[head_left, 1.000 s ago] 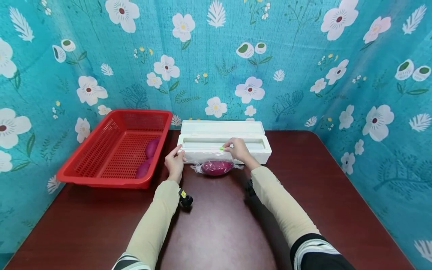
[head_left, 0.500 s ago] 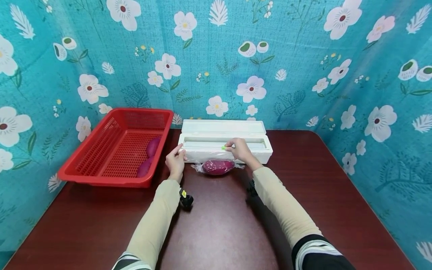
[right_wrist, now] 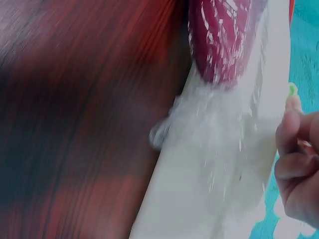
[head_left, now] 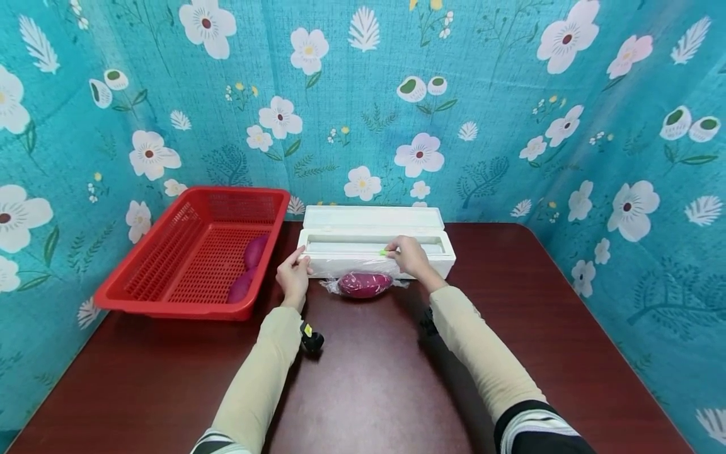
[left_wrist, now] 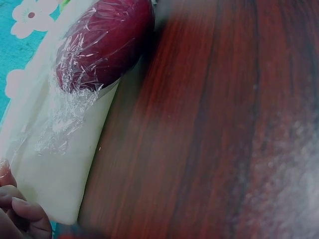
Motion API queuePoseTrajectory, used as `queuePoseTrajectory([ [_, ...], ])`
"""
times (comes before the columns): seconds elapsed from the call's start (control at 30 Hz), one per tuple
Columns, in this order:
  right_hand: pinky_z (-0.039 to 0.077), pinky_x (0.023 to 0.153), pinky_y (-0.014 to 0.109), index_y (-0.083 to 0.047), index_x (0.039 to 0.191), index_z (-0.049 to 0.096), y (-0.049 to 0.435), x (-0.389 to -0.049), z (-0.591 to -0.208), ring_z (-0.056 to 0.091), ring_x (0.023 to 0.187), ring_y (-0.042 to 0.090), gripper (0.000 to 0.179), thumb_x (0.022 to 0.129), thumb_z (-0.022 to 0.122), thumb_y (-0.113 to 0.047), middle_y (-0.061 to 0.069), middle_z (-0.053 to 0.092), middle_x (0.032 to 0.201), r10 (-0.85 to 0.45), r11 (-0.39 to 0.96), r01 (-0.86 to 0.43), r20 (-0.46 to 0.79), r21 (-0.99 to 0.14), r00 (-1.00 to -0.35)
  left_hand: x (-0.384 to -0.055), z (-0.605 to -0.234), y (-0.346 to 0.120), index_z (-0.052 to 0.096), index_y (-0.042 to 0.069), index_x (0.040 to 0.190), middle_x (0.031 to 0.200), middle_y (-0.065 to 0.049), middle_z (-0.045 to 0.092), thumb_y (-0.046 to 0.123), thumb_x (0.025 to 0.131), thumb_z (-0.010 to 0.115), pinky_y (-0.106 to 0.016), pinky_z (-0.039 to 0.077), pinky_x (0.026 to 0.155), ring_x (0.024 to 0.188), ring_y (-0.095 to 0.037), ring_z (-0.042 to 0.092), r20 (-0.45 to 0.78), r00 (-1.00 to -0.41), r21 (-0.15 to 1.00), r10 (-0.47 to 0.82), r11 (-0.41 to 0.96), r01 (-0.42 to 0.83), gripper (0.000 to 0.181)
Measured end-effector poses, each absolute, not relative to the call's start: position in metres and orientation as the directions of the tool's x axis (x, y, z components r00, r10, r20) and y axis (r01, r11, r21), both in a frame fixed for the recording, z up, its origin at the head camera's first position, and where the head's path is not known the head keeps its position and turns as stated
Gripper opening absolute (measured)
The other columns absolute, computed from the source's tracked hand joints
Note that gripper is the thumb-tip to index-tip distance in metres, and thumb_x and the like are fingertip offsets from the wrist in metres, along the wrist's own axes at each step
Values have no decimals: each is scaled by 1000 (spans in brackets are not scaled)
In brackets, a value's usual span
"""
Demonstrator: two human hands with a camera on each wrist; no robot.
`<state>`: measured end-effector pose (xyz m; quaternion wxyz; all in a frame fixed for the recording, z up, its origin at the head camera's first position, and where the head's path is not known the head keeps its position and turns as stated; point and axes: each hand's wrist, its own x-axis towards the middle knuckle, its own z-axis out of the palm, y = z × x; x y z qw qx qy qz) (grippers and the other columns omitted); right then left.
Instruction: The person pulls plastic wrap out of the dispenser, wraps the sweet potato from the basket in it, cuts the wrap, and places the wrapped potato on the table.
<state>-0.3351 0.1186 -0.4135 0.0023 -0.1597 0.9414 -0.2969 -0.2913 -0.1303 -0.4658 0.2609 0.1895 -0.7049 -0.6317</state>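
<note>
A flowered curtain point(head_left: 357, 75) fills the upper frame, a dark table point(head_left: 363, 384) the lower. A red basket point(head_left: 170, 309) stands at left. At centre is a white box point(head_left: 329, 266), lid point(head_left: 374, 218) back. The left hand point(head_left: 293, 279) grips its left end; the right hand point(head_left: 411, 257), right of centre, pinches. Just before the box lies a wrapped purple piece point(head_left: 365, 285). Between the right fingertips: a green tab point(head_left: 382, 252).
</note>
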Motion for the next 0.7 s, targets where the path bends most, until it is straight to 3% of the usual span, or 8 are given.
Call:
queuePoseTrajectory([
  [0.1,46,55,30,-1,93,68,146,-333,-414,57,65,19,12,84,61,-7,13,62,97,-229,815,-259,121,-518,-966,-292,-467,-126,68,13,106,54,4,57,5,80,65,-15,39,56,43,2,49,119,-793,992,-598,112,65,27],
  [0.23,45,66,35,-3,88,68,174,-328,-417,54,85,22,9,82,64,-8,11,61,95,-184,842,-240,160,-483,-970,-292,-468,-123,69,14,105,56,4,57,5,80,65,-17,38,59,44,2,48,119,-784,991,-609,115,62,27],
  [0.43,45,70,36,-2,86,68,185,-325,-420,55,84,23,8,81,64,-8,10,59,89,-221,822,-291,198,-490,-955,-290,-468,-120,69,14,105,51,3,55,6,80,65,-22,37,70,44,1,48,138,-789,986,-599,154,56,26],
  [0.7,45,68,37,-5,88,68,184,-322,-421,55,83,22,10,81,65,-11,9,60,92,-198,845,-280,221,-456,-955,-288,-468,-120,69,13,105,56,-2,59,7,80,65,-17,37,58,45,0,50,161,-786,982,-596,174,68,25],
])
